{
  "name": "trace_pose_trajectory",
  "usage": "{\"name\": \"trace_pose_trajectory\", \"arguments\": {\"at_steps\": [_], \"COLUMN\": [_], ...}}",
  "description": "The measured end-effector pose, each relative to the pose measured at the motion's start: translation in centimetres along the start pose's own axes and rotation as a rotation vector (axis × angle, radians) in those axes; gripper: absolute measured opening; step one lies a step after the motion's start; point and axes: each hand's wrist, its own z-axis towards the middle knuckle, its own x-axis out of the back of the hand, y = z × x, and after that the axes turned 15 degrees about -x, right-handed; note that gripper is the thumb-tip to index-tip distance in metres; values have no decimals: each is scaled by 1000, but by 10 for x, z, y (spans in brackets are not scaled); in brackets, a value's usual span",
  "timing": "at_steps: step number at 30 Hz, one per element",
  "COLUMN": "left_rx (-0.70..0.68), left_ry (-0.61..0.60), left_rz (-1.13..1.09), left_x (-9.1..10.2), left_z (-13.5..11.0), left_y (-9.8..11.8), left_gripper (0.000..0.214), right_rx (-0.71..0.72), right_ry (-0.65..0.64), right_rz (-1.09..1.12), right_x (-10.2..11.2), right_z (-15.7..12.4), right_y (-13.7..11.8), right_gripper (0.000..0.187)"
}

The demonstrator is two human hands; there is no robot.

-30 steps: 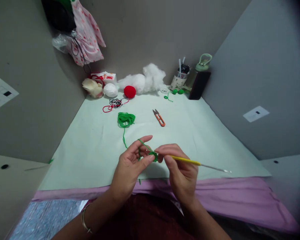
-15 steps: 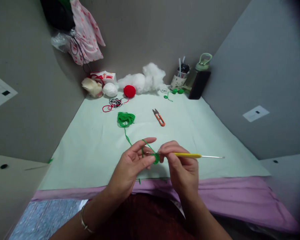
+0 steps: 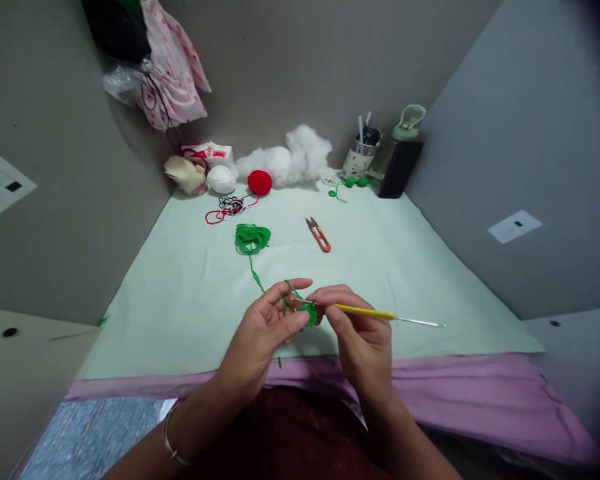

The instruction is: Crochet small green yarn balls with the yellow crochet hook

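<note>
Between thumb and fingers, my left hand (image 3: 263, 330) pinches a small green crochet piece (image 3: 311, 315). Green yarn loops over its raised index finger and trails back to a loose green skein (image 3: 253, 239). My right hand (image 3: 361, 330) is closed around a yellow-handled crochet hook (image 3: 365, 312), held almost level. The hook's thin metal tip lies at the top of the green piece, pointing left; whether it passes through a stitch is too small to tell. The hook's other metal end sticks out to the right.
Orange thread snips (image 3: 319, 235) lie beyond my hands. Along the back stand a red yarn ball (image 3: 259, 182), a white yarn ball (image 3: 221, 179), white stuffing (image 3: 300, 157), a cup (image 3: 361, 160), small green balls (image 3: 356, 181) and a dark phone (image 3: 401, 169). Grey partitions enclose the table's sides.
My right hand has shifted slightly left, and the crochet hook has tilted, its right end now lower. My left hand stays nearly in place with the green piece.
</note>
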Motion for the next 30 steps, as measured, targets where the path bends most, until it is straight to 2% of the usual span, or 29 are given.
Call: {"name": "trace_pose_trajectory", "arguments": {"at_steps": [4, 8, 16, 25, 30], "left_rx": [-4, -8, -17, -39, -26], "left_ry": [-5, -37, -23, 0, 11], "left_rz": [3, -11, 0, -71, -89], "left_x": [-1, -2, -3, -3, -4], "left_z": [0, -1, -1, 1, 0], "left_y": [0, 0, -1, -2, 1], "left_gripper": [38, 40, 68, 48, 43], "right_rx": [-78, -50, -40, -130, -99], "right_ry": [26, 7, 26, 10, -12], "right_rz": [75, 91, 43, 286, 245], "right_x": [1, 3, 2, 1, 5], "right_z": [0, -1, -1, 3, 1], "right_y": [5, 6, 6, 4, 2], "right_gripper": [17, 16, 11, 12, 16]}}
